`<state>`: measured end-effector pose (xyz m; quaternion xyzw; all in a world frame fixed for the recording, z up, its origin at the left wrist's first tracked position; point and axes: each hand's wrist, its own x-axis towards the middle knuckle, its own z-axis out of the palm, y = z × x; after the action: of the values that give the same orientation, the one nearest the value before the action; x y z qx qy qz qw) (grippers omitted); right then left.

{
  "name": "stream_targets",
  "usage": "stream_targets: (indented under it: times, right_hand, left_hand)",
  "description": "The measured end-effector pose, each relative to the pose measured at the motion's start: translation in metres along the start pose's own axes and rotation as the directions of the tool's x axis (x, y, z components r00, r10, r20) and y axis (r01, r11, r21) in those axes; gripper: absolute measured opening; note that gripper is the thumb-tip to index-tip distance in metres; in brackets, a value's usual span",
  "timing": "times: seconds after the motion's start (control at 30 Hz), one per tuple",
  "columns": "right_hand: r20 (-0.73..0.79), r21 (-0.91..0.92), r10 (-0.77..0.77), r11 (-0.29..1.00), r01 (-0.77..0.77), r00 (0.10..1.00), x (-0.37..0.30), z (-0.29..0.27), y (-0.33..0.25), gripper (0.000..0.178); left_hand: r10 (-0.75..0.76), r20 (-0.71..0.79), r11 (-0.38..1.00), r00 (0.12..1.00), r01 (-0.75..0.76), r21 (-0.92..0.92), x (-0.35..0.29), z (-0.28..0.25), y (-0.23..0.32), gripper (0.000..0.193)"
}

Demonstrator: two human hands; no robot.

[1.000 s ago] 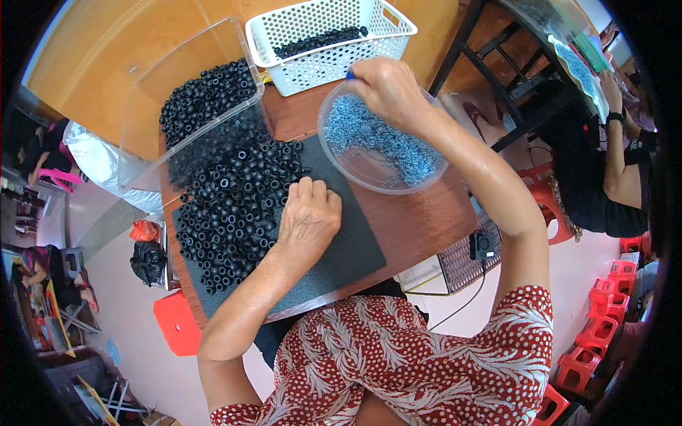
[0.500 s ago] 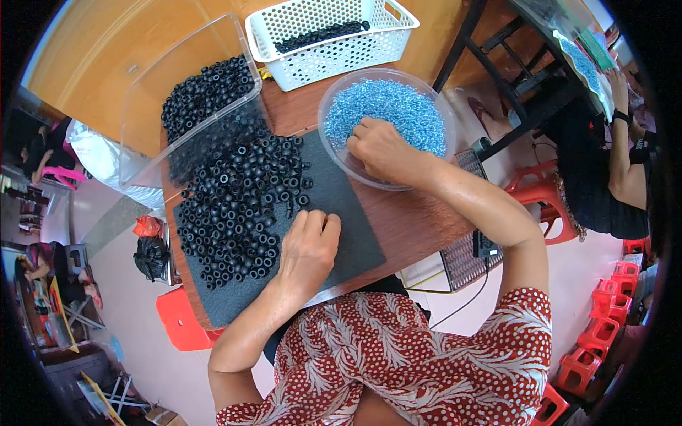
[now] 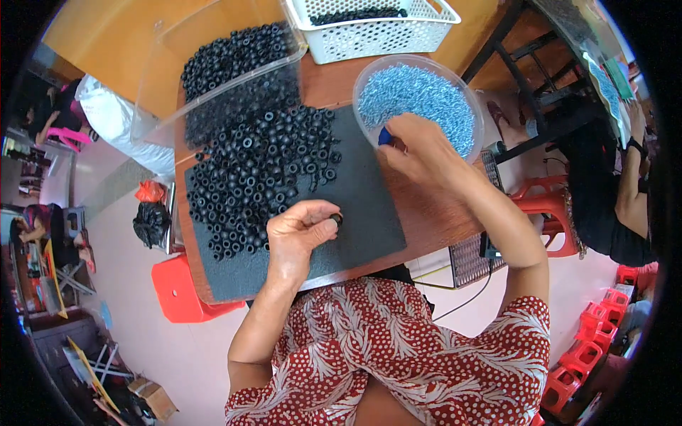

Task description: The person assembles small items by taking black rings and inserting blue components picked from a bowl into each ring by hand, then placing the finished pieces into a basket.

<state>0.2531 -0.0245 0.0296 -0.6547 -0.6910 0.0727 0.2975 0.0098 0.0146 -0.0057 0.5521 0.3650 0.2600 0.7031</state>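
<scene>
My left hand [image 3: 295,228] is closed, thumb and fingers pinching a small black ring-shaped part [image 3: 337,219] above the dark grey mat [image 3: 362,245]. Left of it, many similar black parts [image 3: 245,177] with round holes lie heaped on the mat. My right hand [image 3: 426,153] is curled over the near rim of a round clear tub [image 3: 366,131]. A dark blue object [image 3: 385,136] sticks out between its thumb and fingers; most of it is hidden, so its kind cannot be made out. Small shiny light-blue pieces [image 3: 412,96] fill the tub.
A clear plastic bin [image 3: 145,117] with more black parts stands tilted at the back left. Behind the tub is a white perforated basket [image 3: 376,44]. A red stool [image 3: 174,291] is left of the wooden table [image 3: 433,213]. At right, another person's arm [image 3: 632,170] shows.
My left hand has turned, and a black part now shows in its pinch. My right hand has drawn back toward the tub's near rim, where a dark blue object shows. The whole view has shifted.
</scene>
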Motion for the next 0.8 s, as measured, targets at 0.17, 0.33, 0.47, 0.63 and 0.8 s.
stream_targets:
  times: [0.17, 0.33, 0.47, 0.63, 0.8]
  right_hand:
    - [0.048, 0.268, -0.067, 0.962, 0.052, 0.997, -0.019, 0.009, -0.047, 0.018]
    - [0.099, 0.447, -0.087, 0.894, 0.034, 0.991, -0.028, 0.028, -0.066, 0.018]
    - [0.105, 0.475, -0.090, 0.879, 0.029, 0.990, -0.030, 0.033, -0.071, 0.016]
    - [0.215, 0.599, 0.113, 0.769, -0.223, 0.970, -0.032, 0.030, -0.078, 0.017]
    - [0.241, 0.641, 0.236, 0.690, -0.337, 0.941, -0.036, 0.044, -0.079, 0.020]
  left_hand:
    - [-0.026, -0.003, 0.920, 1.000, 0.023, -0.391, -0.001, 0.001, -0.004, 0.023]
    - [0.047, -0.022, 0.917, 0.999, -0.052, -0.395, -0.009, 0.003, -0.003, 0.023]
    - [0.075, -0.053, 0.942, 0.996, -0.088, -0.323, -0.016, 0.004, -0.001, 0.022]
    - [0.123, -0.067, 0.929, 0.990, -0.139, -0.343, -0.021, 0.006, -0.005, 0.021]
    - [0.125, -0.090, 0.925, 0.988, -0.149, -0.350, -0.023, 0.009, -0.007, 0.021]
